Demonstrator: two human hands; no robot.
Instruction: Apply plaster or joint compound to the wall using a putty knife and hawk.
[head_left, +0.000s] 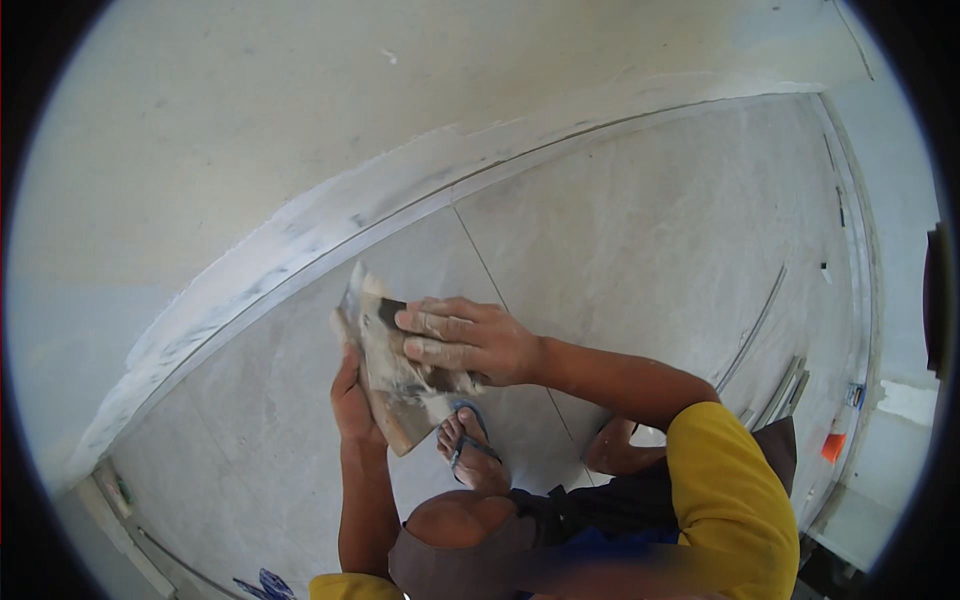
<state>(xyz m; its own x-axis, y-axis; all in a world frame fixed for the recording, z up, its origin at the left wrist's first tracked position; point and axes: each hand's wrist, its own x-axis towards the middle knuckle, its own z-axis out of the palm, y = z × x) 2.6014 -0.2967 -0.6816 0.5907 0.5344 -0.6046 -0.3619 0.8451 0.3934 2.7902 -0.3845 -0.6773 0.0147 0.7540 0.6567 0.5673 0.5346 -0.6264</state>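
Held in front of me, above the floor, is a wide flat putty blade with a pale wooden edge, smeared with white filler. My left hand grips its wooden edge, thumb up along the side. Across its face lies my right hand, filler on the fingers, pressing a dark flat piece against the blade. The fingers cover most of that piece, so its exact kind is hidden. Just beyond the blade's lower end shows my foot in a blue flip-flop.
Beyond is a pale wall with a white filler band along its foot. Large grey tiles form the floor. To the right lie long thin strips and an orange object; a blue patterned item sits lower left.
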